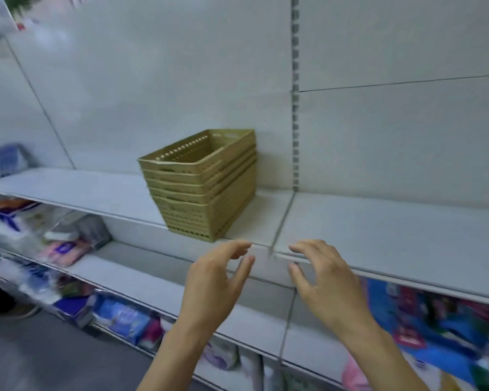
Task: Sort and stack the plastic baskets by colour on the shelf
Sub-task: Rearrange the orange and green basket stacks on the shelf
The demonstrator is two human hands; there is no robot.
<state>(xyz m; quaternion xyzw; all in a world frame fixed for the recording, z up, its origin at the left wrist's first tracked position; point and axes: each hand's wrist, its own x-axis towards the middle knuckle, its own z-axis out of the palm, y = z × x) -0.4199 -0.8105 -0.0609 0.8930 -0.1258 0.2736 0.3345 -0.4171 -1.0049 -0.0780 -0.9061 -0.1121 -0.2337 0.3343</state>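
A stack of several olive-tan plastic baskets (206,187) stands nested on the white shelf (378,230), close to the back panel and just left of the shelf joint. My left hand (218,275) hovers below and in front of the stack, fingers curled apart, holding nothing. My right hand (322,277) is level with it to the right, in front of the shelf's front edge, also with fingers apart and nothing in it. Neither hand touches the baskets. No baskets of another colour are in view.
A slotted upright (295,94) divides the white back panels behind the stack. Lower shelves hold blurred packaged goods: pink and blue packs (65,249) at the left, blue and pink packs (435,328) at the right. Grey floor (40,356) lies at the lower left.
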